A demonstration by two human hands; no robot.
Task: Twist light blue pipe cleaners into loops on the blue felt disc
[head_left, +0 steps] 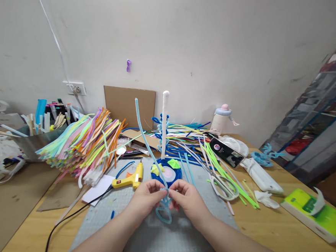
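My left hand (148,195) and my right hand (184,196) meet over the grey cutting mat (97,228), both closed in a pinch on a light blue pipe cleaner piece (164,214). Its lower end is bent into a loop, and one long stem rises up and to the left. Just beyond the hands sits a round dark blue base (153,175) with a pale pink centre and yellow and green pieces on it. Behind this base a white wrapped rod (164,125) stands upright.
A yellow glue gun (128,180) lies left of the hands, its black cord running forward. Scissors (224,186), a phone (226,152) and a green tissue pack (314,213) are on the right. Colourful pipe cleaners (83,143) fill the back left.
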